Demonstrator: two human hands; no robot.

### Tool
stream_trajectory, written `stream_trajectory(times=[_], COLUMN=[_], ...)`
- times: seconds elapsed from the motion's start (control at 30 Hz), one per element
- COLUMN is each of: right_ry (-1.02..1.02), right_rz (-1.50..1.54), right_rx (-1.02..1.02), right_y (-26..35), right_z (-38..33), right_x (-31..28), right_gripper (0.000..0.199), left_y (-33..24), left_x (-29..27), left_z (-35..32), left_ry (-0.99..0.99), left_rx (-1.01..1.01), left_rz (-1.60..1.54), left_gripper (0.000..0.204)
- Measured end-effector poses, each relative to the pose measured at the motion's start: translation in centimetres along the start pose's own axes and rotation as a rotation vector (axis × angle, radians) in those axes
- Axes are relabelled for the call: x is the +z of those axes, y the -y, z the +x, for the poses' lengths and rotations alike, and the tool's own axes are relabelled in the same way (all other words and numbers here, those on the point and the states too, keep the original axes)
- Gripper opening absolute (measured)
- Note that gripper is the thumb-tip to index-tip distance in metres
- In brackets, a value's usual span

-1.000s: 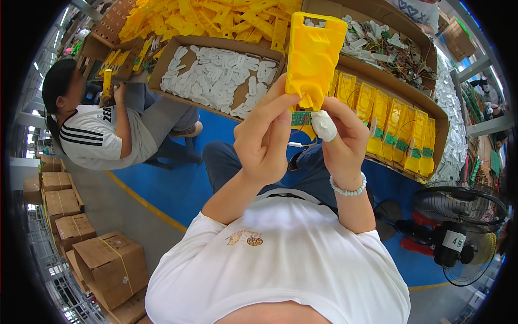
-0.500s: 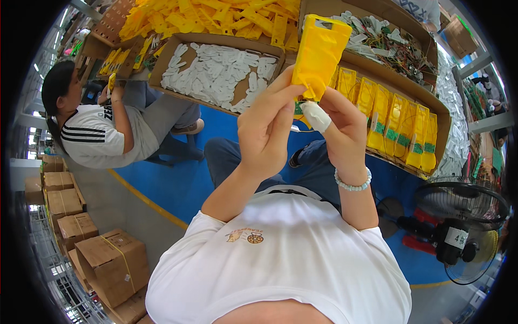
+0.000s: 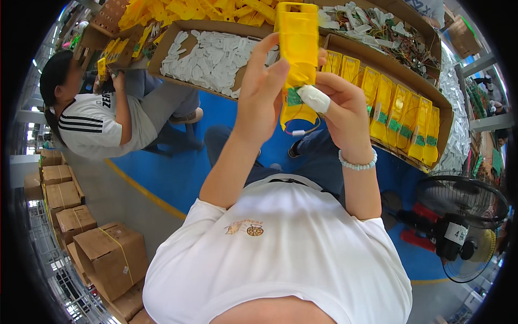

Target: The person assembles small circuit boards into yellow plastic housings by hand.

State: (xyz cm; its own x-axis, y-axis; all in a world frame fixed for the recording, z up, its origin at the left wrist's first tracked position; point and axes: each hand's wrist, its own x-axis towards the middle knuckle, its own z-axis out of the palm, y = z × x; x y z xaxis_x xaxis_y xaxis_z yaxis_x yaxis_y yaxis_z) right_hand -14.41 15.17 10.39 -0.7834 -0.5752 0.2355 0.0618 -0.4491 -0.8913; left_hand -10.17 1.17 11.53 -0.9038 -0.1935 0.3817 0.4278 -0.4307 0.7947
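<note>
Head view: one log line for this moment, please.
left hand: holds yellow casing | right hand: holds yellow casing | green board: between hands | white connector: touched by neither hand

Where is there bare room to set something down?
Bare blue floor shows between the yellow line and the wearer's left leg. A small cardboard patch shows among the white pieces. Crowded: yellow heap, wired parts, boxed cases, and between left hand and right hand, around the held case.
</note>
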Motion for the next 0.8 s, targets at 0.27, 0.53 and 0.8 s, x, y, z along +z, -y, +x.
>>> stream_trajectory(times=[0.27,0.53,0.8], right_ry=[0.001,0.114,-0.248], right_rz=[-0.304,-0.177,-1.101], right_rx=[0.010,0.227,-0.837], right_y=[-2.2,-4.8,0.8], right_z=[-0.2,-1.4,0.5], right_x=[-2.9,-0.8,-1.7], right_gripper=[0.041,0.023,0.031], left_y=[-0.1,-0.3,-0.4], left_x=[-1.9,-1.7,-2.4], left_z=[2.8,3.6,1.5], left_ry=[0.073,0.033,-0.122], left_rx=[0.047,0.076,-0.187], left_rz=[-0.066,0.043,0.118], left_gripper=[0.033,0.036,0.035])
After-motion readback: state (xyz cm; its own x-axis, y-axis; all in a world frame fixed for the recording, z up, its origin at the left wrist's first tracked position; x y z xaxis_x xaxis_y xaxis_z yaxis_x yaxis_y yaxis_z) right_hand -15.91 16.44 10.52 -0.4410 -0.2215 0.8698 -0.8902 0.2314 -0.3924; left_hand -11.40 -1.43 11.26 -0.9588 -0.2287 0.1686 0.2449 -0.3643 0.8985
